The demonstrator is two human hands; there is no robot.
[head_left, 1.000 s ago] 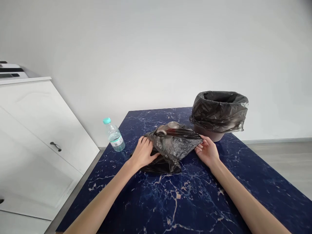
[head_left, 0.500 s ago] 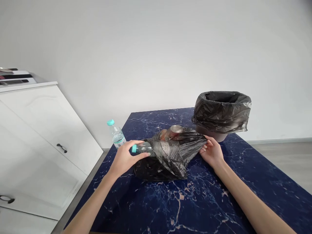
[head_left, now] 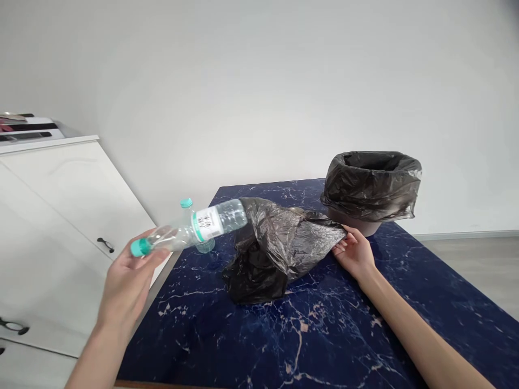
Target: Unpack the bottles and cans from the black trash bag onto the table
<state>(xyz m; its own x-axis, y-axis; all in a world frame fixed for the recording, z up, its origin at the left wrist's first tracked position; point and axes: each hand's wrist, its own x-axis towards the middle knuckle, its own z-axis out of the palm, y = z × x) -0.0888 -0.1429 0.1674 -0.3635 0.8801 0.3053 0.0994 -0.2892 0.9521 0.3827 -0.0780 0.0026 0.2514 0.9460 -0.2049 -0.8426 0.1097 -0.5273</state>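
Observation:
Held near its teal cap by my left hand [head_left: 132, 275], a clear plastic bottle [head_left: 234, 215] with a white label lies nearly level in the air. Its base is right at the mouth of a black plastic bag [head_left: 300, 240], which rests crumpled on the table. My right hand [head_left: 354, 253] is closed on the bag's right edge, pinching it. Behind the held bottle, a second plastic bottle [head_left: 206, 246] with a teal cap [head_left: 186, 202] stands upright at the table's left side, partly hidden. The bag covers most of whatever is inside it.
A bin lined with a black bag [head_left: 371, 192] stands at the table's back right, close beyond my right hand. The blue marble-patterned table [head_left: 251, 346] reaches back to a pale wall [head_left: 251, 97]. A white cabinet [head_left: 73, 216] stands to the left.
My left hand has drawn the bottle out of the bag, leftward and up toward me. The bag's near side has shifted and now hides the can seen before. My right hand stays on its edge.

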